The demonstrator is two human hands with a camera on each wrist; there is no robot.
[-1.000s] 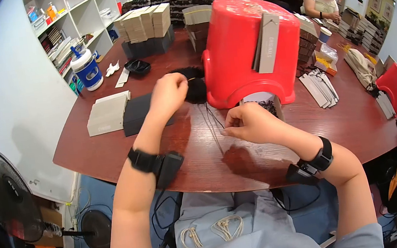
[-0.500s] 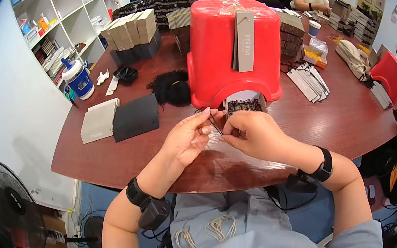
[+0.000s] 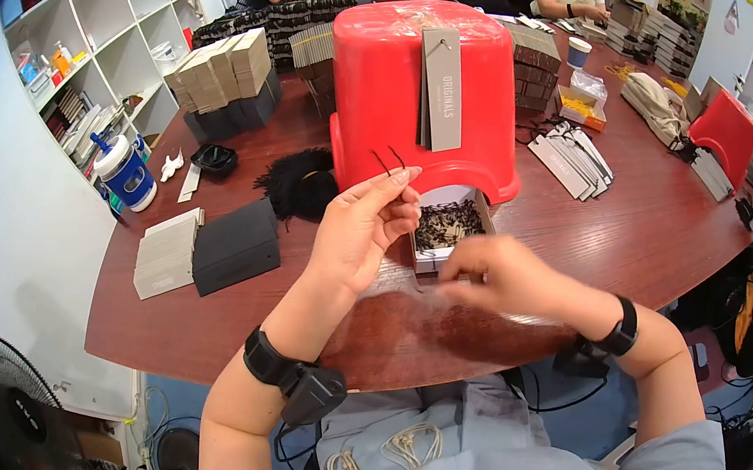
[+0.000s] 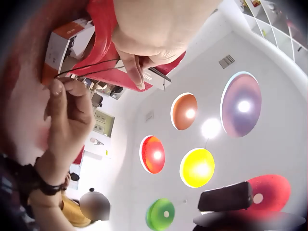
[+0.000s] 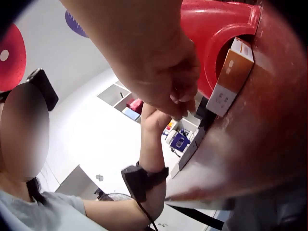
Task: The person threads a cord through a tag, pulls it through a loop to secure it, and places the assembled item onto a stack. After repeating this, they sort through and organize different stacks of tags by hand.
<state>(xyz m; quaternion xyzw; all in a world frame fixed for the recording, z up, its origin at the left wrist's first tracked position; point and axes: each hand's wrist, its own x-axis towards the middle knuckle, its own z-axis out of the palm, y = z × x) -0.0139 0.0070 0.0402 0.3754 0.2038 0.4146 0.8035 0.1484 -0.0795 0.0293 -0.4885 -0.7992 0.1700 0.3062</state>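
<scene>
My left hand (image 3: 362, 232), raised before the red plastic stool (image 3: 416, 25), pinches a thin black cord (image 3: 383, 162) between thumb and fingertips. Two short ends of it stick up above the fingers. Lower and to the right, my right hand (image 3: 511, 279) is blurred in the head view. In the left wrist view, the right thumb and forefinger pinch the same cord, which stretches between both hands as a doubled strand. Just beyond them sits an open small box (image 3: 454, 248) of tangled dark pieces, partly under the stool. Grey tags (image 3: 446, 93) marked ORIGINALS lean on the stool's side.
Left on the table (image 3: 345, 353) lie a bundle of black cords (image 3: 299, 188), dark cards (image 3: 235, 247) and beige cards (image 3: 168, 253). Strung tags (image 3: 571, 162) fan out at right. Card stacks (image 3: 222, 70) and a blue-white jug (image 3: 126, 173) stand farther back.
My left hand came from the black bundle to meet the right hand at the cord, then rose, turning the cord ends upward. The right hand has drawn down, away from the left.
</scene>
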